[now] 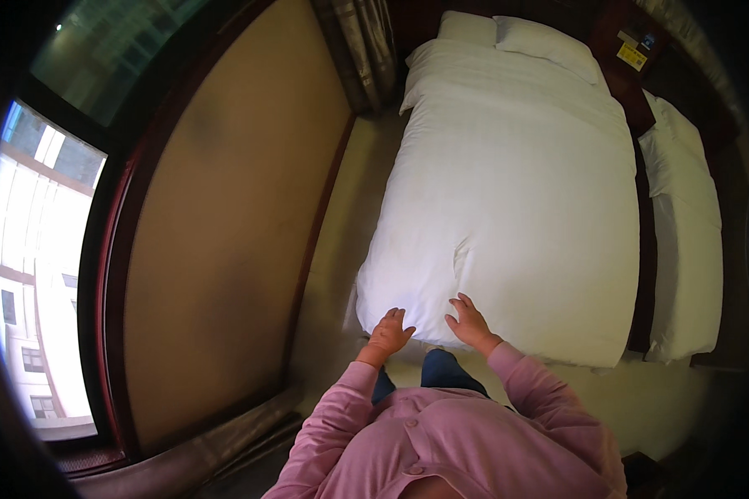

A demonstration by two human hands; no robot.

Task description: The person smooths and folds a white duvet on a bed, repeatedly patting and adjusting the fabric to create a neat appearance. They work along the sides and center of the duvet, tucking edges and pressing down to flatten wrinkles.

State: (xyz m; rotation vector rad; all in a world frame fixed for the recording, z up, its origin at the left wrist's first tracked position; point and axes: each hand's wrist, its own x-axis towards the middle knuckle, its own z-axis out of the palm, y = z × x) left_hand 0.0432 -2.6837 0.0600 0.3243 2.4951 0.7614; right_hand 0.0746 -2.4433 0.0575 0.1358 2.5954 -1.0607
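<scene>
A white duvet (518,206) covers the bed in front of me and hangs over its foot end. My left hand (389,332) is at the near left corner of the bed, fingers apart and holding nothing. To its right, my right hand (470,321) is over the foot edge, its fingers spread and nothing in them. Whether either hand touches the cloth I cannot tell. A small crease (460,252) runs up the duvet just beyond my right hand. Two white pillows, one at the left (467,29) and one at the right (546,48), lie at the head end.
A second bed with white bedding (686,249) stands at the right past a narrow gap. On the left are a beige wall (237,206), a window (44,268) and a gathered curtain (365,56). A strip of floor (343,249) runs between wall and bed.
</scene>
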